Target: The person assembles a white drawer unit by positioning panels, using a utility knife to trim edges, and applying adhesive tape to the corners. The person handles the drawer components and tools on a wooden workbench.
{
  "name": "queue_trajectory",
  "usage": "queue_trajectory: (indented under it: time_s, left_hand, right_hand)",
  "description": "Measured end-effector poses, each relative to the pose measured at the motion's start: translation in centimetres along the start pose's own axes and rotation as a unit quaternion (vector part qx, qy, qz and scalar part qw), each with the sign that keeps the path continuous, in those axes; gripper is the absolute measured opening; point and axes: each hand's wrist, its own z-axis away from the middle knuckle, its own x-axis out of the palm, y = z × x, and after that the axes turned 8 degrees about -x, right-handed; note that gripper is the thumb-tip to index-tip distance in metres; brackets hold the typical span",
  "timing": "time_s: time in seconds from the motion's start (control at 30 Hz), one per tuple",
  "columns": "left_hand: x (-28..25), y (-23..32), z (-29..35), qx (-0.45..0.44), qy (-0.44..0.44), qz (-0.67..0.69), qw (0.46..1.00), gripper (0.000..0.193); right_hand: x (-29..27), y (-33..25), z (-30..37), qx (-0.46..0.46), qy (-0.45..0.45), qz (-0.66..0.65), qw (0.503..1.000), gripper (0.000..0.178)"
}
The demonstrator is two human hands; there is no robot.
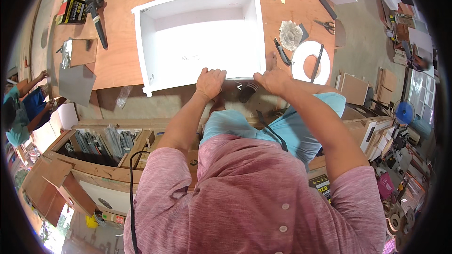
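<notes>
A shallow white open-topped box (202,42), like a cabinet carcass, lies on the wooden worktable with a handwritten mark on its inside face. My left hand (210,83) is closed over the middle of its near edge, fingers curled across the top. At the near right corner my right hand (274,80) grips the same edge, one finger pointing forward along the right side. A narrow pale strip runs along the edge between my hands. Just right of the right hand sit a roll of white edge banding (298,71) and a black utility knife (281,51).
Scissors (325,26) and a crumpled round paper (290,35) lie farther right. A cordless blower (96,11), an adhesive tin (74,11) and a grey sheet (76,84) are at left. Behind me stands a wooden bin of metal strips (103,142). A co-worker (21,108) works at far left.
</notes>
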Motion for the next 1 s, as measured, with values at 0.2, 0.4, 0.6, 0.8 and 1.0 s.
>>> queue_trajectory:
  time_s: [0.2, 0.4, 0.6, 0.8, 1.0]
  left_hand:
    - [-1.5, 1.6, 0.5, -0.011, 0.063, 0.026, 0.998, 0.053]
    - [-1.3, 3.3, -0.9, -0.016, 0.018, 0.028, 0.999, 0.045]
    - [-0.2, 3.3, -1.7, -0.011, 0.013, 0.017, 1.000, 0.025]
    - [0.0, 3.3, -2.0, -0.013, -0.009, 0.014, 1.000, 0.020]
    - [0.5, 2.9, -1.7, 0.007, 0.014, 0.012, 1.000, 0.018]
  right_hand:
    - [-2.4, -2.0, 2.6, -0.005, 0.011, -0.001, 1.000, 0.015]
    - [-3.7, -2.6, 3.2, 0.038, 0.014, 0.021, 0.999, 0.012]
    - [-4.1, -3.6, 2.8, 0.029, 0.058, 0.074, 0.995, 0.014]
    - [-4.5, -3.1, 2.1, 0.019, 0.035, 0.105, 0.994, 0.010]
    - [-4.6, -2.0, 2.0, 0.021, -0.018, 0.039, 0.999, 0.009]
